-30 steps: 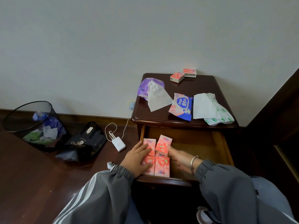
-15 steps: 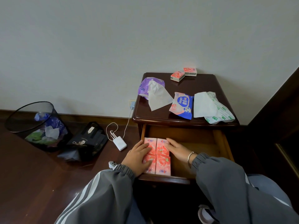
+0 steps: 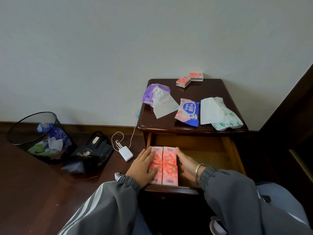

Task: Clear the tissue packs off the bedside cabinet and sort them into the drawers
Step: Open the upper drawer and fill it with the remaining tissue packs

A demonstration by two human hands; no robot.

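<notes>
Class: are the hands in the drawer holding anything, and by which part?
Nothing is gripped. The left hand rests flat on the left half of the pink tissue packs; the right hand presses their right edge.

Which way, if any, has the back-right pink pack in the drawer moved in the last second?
Yes. The back-right pack was tilted; it has turned square with the drawer's left wall, flush beside its neighbour.

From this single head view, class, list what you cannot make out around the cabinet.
1. Any lower drawers: head view, hidden by the open drawer and sleeves.
2. Anything beneath the pink packs: head view, covered by them, the left hand and the right hand.
3. Print on the two back packs: head view, too small.
</notes>
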